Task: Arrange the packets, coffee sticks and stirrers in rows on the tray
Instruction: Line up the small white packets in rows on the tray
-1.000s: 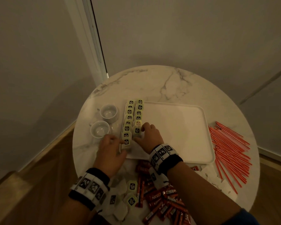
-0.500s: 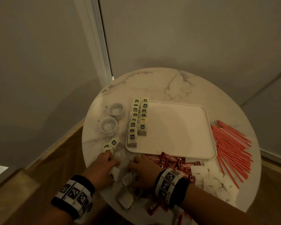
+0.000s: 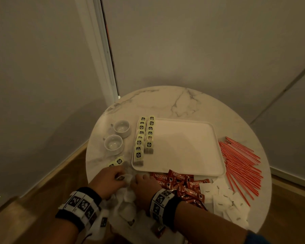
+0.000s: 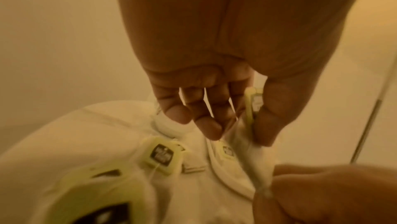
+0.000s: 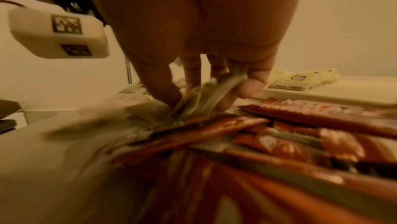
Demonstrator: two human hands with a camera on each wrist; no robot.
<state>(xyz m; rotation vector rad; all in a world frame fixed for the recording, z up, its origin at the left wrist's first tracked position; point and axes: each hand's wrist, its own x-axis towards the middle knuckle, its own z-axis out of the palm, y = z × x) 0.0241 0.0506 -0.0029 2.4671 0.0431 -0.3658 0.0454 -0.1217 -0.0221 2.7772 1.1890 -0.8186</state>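
standing by walls: marble table (image 3: pixel 165 103)

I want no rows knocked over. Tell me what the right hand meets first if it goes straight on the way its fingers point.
Judging by the head view, the right hand points toward the tray; it would probably meet the tray's near rim first, near the tea bag rows. Depth is unclear.

black wristbands (image 3: pixel 81 206), white square-coded tags, blue sleeve (image 3: pixel 257 237) on right arm
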